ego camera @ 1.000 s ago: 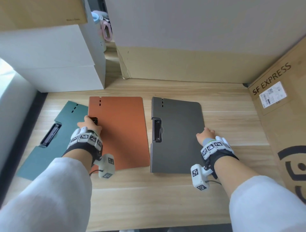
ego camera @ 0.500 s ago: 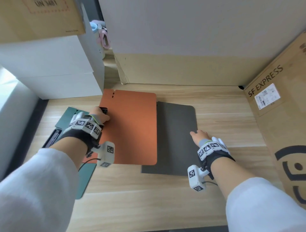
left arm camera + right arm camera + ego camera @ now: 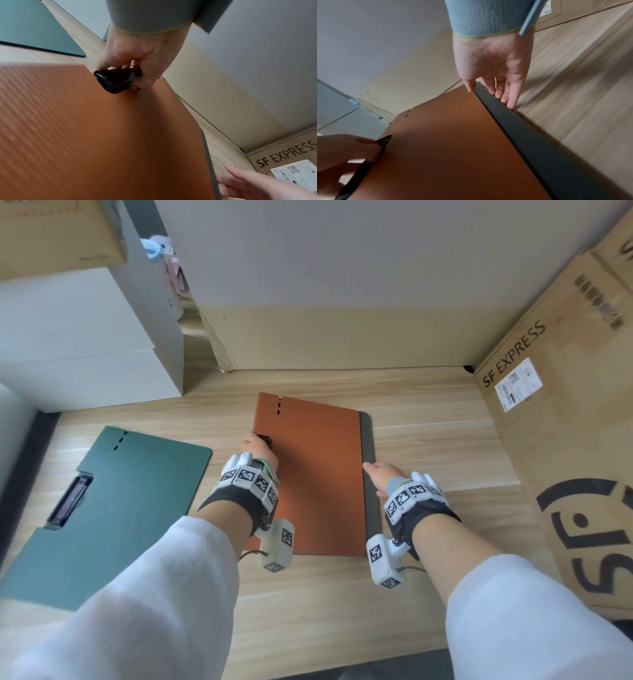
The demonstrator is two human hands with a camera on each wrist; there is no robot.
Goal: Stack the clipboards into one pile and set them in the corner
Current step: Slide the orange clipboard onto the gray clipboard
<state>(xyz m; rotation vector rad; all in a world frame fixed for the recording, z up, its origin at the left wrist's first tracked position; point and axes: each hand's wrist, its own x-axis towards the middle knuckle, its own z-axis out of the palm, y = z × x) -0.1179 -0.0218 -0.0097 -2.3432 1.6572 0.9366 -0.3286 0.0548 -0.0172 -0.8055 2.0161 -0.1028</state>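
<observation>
An orange clipboard [image 3: 315,474] lies almost fully over a grey clipboard [image 3: 368,446], of which only a strip along the right edge shows. My left hand [image 3: 255,445] pinches the orange board's black clip [image 3: 118,79] at its left edge. My right hand [image 3: 376,477] rests at the right edge of the pile, with its thumb over the grey edge [image 3: 513,115] and straight fingers [image 3: 508,94] against that edge on the table. A green clipboard [image 3: 113,508] lies flat by itself at the left, with its clip [image 3: 68,501] facing left.
The wooden table [image 3: 428,440] is boxed in by white boxes [image 3: 85,354] at the back left, a cardboard panel [image 3: 342,337] along the back and an SF Express carton [image 3: 565,440] on the right. The back right corner [image 3: 467,369] lies beyond the pile.
My left hand has carried the orange clipboard rightward from beside the grey one until it covers nearly all of it. The green clipboard now lies uncovered. My right hand stayed at the grey board's right edge.
</observation>
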